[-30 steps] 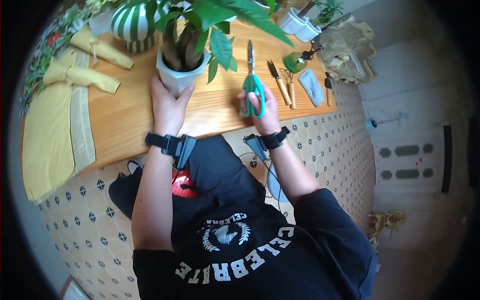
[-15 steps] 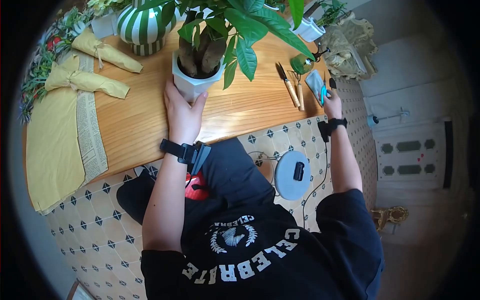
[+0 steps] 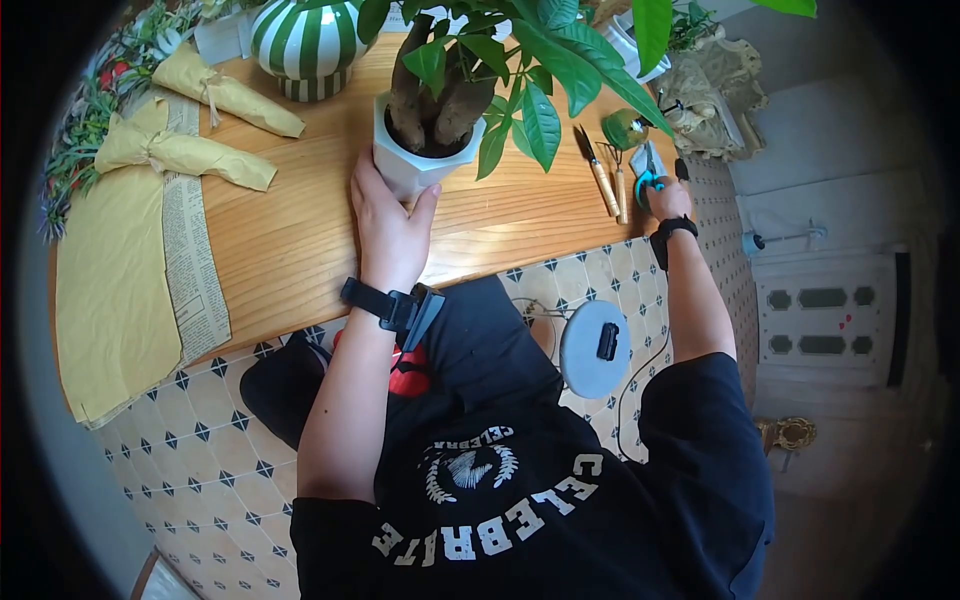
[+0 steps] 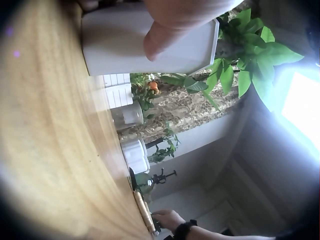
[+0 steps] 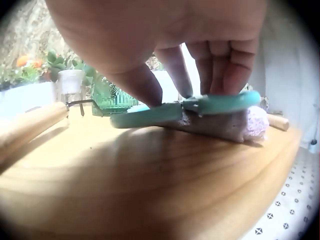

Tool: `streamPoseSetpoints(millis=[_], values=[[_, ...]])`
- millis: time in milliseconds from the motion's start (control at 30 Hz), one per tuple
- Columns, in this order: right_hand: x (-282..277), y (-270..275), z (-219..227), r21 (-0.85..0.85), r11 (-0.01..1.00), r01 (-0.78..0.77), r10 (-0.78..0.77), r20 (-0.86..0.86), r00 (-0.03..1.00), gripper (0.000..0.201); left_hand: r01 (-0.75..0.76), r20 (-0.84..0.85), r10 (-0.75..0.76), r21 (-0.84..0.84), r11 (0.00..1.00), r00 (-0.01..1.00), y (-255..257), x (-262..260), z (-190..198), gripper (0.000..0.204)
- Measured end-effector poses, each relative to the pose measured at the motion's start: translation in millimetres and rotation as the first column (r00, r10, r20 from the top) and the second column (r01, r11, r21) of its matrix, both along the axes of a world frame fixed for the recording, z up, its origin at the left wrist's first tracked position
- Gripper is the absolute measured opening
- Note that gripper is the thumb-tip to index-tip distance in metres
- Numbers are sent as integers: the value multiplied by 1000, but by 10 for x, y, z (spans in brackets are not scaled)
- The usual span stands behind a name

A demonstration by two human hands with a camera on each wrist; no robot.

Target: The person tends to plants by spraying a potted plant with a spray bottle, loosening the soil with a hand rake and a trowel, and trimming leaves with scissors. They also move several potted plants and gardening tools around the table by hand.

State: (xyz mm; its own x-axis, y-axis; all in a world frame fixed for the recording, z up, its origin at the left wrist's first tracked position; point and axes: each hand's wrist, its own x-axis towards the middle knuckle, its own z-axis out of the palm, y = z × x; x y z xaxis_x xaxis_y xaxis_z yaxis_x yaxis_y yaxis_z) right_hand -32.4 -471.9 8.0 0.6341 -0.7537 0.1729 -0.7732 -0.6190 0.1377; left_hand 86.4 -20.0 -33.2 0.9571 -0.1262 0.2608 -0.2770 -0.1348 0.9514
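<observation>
A white faceted flowerpot [image 3: 415, 178] with a thick-stemmed leafy plant [image 3: 540, 125] stands near the table's front edge. My left hand [image 3: 392, 235] grips its lower part, the thumb on the near side and the fingers round the left side. At the table's right end my right hand [image 3: 672, 200] pinches the turquoise handles of the scissors [image 5: 225, 104], close over a folded grey cloth [image 3: 640, 158]. The right wrist view has the thumb and fingertips on the handles from above, with the cloth just behind. The blades are mostly hidden there.
Left of the scissors lie a small trowel [image 3: 605, 185] and a hand rake [image 3: 621, 195]; a green spray bottle [image 3: 625, 128] stands behind. Yellow paper wraps [image 3: 190, 160] and a green-striped vase [image 3: 310, 45] are at the left. A grey stool [image 3: 590, 365] stands below the table edge.
My right hand has carried the scissors from beside the pot to the cloth at the right and lowered them there. The left hand stays on the pot; the head view has shifted.
</observation>
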Motion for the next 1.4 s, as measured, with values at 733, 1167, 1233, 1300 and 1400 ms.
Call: streamPoseSetpoints(millis=[733,1167,1233,1300,1400], values=[[-32,1111,-131,-8,882,-470,448,317,836,23,21,8,-21,4,1000,1000,-3,8,-41,76],[185,1008,-331,-157,885,-439,465,228,856,19,-66,47,67,-40,997,997,-56,20,-105,80],[201,1031,-337,-174,882,-439,469,221,855,17,-43,9,44,-99,994,999,-52,8,-118,77],[208,1019,-337,-172,878,-447,477,222,850,15,-24,-1,24,-139,990,1000,-54,14,-120,74],[183,1027,-372,-224,848,-480,525,242,816,15,-14,-15,13,-72,997,1000,-20,21,-99,72]])
